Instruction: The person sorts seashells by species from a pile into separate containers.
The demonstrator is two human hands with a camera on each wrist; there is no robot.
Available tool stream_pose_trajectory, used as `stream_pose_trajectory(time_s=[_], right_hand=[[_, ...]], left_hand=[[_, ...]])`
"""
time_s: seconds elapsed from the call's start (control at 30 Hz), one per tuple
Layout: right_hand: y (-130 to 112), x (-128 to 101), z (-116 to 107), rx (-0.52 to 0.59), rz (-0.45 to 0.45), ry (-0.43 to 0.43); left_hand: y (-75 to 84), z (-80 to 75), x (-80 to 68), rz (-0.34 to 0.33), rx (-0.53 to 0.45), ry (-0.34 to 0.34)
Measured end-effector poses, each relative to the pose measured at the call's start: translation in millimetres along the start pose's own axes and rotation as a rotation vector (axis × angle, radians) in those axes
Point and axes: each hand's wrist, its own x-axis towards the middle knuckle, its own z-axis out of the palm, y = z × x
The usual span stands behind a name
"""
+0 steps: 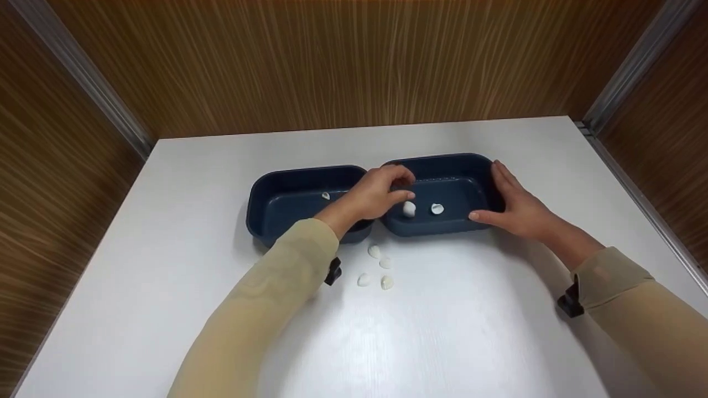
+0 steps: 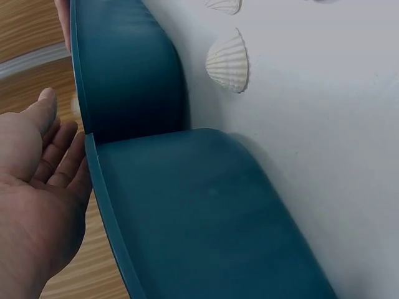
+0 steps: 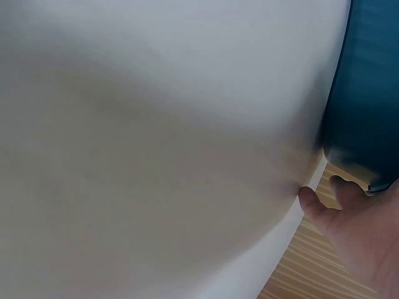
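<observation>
Two dark blue rectangular bins stand side by side on a white table. Over the right bin point(image 1: 451, 226), near its left end, is my left hand point(image 1: 379, 190), thumb and fingers apart with nothing held. Just below its thumb is a white seashell point(image 1: 409, 209); whether it is falling or lying there I cannot tell. Another seashell point(image 1: 437, 209) lies on that bin's floor. My right hand point(image 1: 522, 213) rests at the right bin's right end, fingers straight along the outer wall and thumb at the front rim. The left bin point(image 1: 276, 213) contains a small shell point(image 1: 326, 195).
Several pale shells lie in front of the bins, among them a ribbed shell point(image 2: 228, 63) seen close in the left wrist view. Wood-patterned panels point(image 1: 354, 66) enclose the white table point(image 1: 442, 331) at the back and both sides.
</observation>
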Motion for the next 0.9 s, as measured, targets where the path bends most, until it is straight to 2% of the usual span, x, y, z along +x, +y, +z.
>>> stream_pose_trajectory(time_s=[0.17, 0.37, 0.53, 0.7, 0.9], right_hand=[[-0.3, 0.2, -0.2, 0.002, 0.003, -0.004], [-0.2, -1.2, -2.2, 0.005, 0.012, -0.010], [0.2, -2.2, -3.2, 0.008, 0.006, -0.009], [1.2, -2.2, -3.5, 0.012, -0.014, -0.003], [0.1, -2.0, -3.3, 0.016, -0.001, -0.013]], left_hand=[[2.1, -5.0, -7.8, -0.003, -0.044, 0.019], [11.3, -16.7, -28.1, 0.021, -0.085, 0.030], [18.0, -23.9, -53.8, 0.093, -0.104, 0.037], [20.0, -24.8, -82.1, 0.163, -0.137, 0.030], [11.5, -17.1, -113.9, 0.185, -0.156, -0.012]])
